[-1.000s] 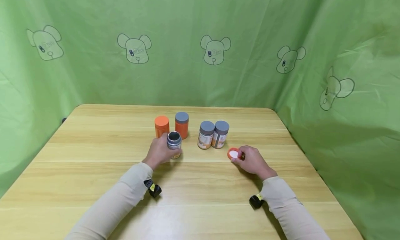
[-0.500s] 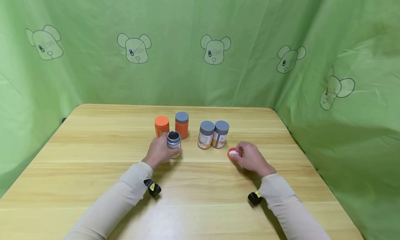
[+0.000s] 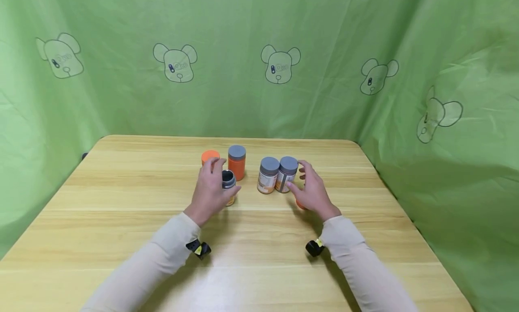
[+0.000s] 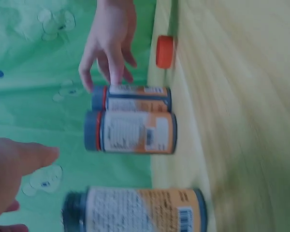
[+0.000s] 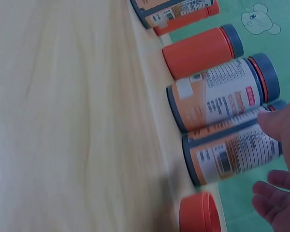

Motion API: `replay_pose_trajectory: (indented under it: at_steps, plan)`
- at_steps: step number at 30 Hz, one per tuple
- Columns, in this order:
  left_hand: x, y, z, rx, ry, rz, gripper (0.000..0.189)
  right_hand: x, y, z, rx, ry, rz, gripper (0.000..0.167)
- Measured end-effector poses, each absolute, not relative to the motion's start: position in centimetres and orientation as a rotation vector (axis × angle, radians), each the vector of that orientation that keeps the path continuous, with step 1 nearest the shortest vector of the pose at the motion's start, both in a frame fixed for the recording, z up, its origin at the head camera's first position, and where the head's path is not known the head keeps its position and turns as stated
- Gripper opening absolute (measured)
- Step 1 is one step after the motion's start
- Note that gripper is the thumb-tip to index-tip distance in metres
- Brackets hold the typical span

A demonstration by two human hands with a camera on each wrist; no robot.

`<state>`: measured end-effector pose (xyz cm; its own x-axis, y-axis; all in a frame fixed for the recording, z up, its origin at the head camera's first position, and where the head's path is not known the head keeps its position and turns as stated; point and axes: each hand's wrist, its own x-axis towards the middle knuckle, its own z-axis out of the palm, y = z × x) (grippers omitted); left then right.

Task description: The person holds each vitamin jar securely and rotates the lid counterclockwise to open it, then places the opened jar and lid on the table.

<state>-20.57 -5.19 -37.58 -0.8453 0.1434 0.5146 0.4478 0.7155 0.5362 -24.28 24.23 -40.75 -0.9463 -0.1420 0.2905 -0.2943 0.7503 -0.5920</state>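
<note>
My left hand is spread beside a lidless grey labelled jar, thumb and fingers apart. In the left wrist view this open jar stands on the table with a gap between it and the fingers. My right hand reaches toward the right one of two grey-lidded labelled jars, its fingers spread behind and thumb in front. Whether it touches that jar, I cannot tell. The other labelled jar stands close alongside. Below the right hand lies an orange lid, mostly hidden in the head view.
Behind the left hand stand a jar with an orange lid and an orange jar with a grey lid. A green curtain hangs past the far edge of the wooden table.
My right hand has let go of the orange lid, leaving it on the table, and moved up and left to the labelled jar. My left hand has released the open jar.
</note>
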Motion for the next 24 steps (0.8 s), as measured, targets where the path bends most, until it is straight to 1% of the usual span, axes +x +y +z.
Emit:
replay_pose_trajectory:
  at_steps: [2,5,12,17,19,24]
  plan:
    - [-20.1,-4.9,-37.3,-0.515,-2.381,-0.921,0.067,-24.6,23.9,-40.7,0.347,-2.704,0.972,0.078]
    - [-19.4,-4.4,-37.0,-0.6,-2.315,-0.926,0.06,-24.9,23.4,-40.7,0.375,-2.702,0.948,0.08]
    - [-18.8,-3.7,-36.6,-0.768,-2.462,-0.945,0.043,-25.4,22.9,-40.8,0.412,-2.72,0.935,0.07]
    - [-19.0,-3.7,-36.9,-0.812,-2.567,-0.97,0.03,-25.6,22.8,-40.7,0.37,-2.694,0.98,0.064]
    - [-19.0,-3.7,-37.0,-0.809,-2.594,-0.971,0.029,-25.6,22.9,-40.7,0.349,-2.69,0.99,0.066]
    - [-19.1,-3.7,-37.2,-0.802,-2.627,-0.954,0.027,-25.2,23.0,-40.5,0.347,-2.714,0.944,0.077]
